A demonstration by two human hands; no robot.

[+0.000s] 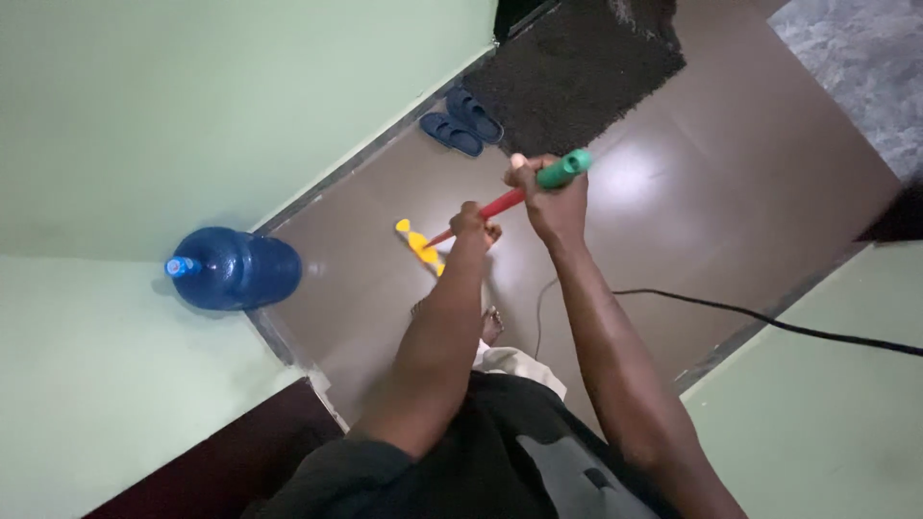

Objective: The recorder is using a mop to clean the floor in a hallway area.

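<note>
Far left, a blue water jug [236, 268] lies against the corner where the pale green wall [192, 106] meets the brown tiled floor [731, 192] — well apart from the work.

Centre: mop [481, 213] with a red shaft, green grip at the top end, yellow head on the floor. Long axis runs on a diagonal, from the green grip at upper right down to the yellow head at lower left; the head points toward the jug side of the room, away from the person's body.

Left hand [473, 226] is closed round the red shaft, the lower of the two and the nearer to the head. A bare foot shows just below it.

Right hand [546, 197] is closed round the shaft just beneath the green grip, higher up. The two hands sit apart along the one shaft, both clamped on it (fingers mostly hidden from this angle, but the fists read as tight).

Beyond the hands: a pair of dark blue slippers [462, 122] by the wall, beside a dark doormat [577, 67].

Right: a black cable [769, 322] crosses the floor to the frame edge — near the person's feet, not touching the mop.
</note>
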